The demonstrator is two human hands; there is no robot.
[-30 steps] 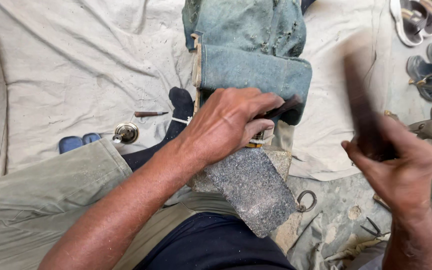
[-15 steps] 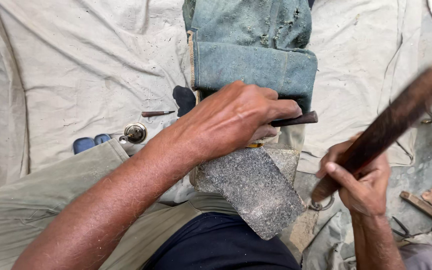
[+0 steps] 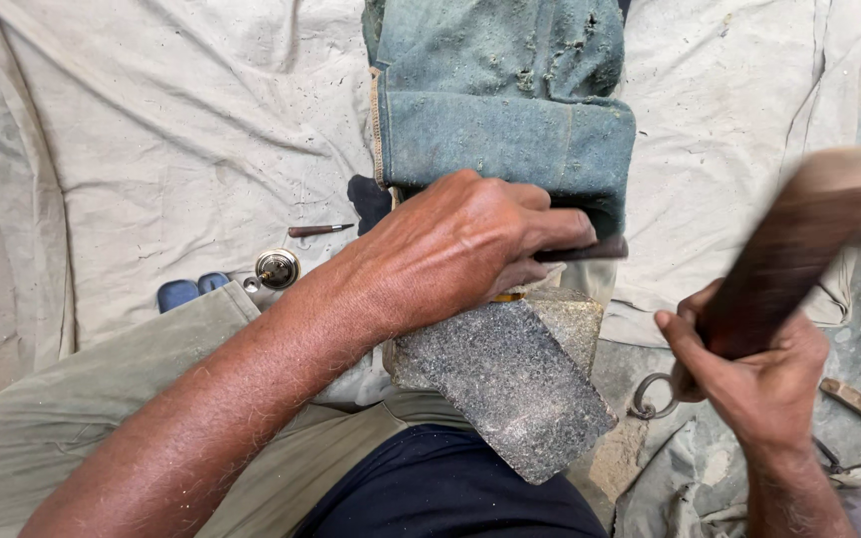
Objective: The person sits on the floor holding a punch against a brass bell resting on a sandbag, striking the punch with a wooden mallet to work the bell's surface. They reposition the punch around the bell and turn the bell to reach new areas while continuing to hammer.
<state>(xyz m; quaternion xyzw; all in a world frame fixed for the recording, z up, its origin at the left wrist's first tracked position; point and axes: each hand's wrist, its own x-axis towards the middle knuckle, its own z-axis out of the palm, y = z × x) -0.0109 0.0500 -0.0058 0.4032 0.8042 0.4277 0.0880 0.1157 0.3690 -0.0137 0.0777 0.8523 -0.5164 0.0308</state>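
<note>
rough speckled stone block (image 3: 510, 384), dusty denim (image 3: 510, 120), matt canvas sheet (image 3: 171, 130)

Two hands: left hand (image 3: 460, 244), right hand (image 3: 749, 374). One stone block (image 3: 510, 384) under the left fingers; one dark rod (image 3: 585, 249) at their tips. One wooden handle (image 3: 779, 264) in the right fingers; one metal ring (image 3: 650, 399) just beside them.

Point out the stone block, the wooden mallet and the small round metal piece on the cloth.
stone block (image 3: 510, 384): head view, speckled top face.
wooden mallet (image 3: 784, 254): head view, blurred dark shaft.
round metal piece (image 3: 277, 268): head view, its middle.
</note>
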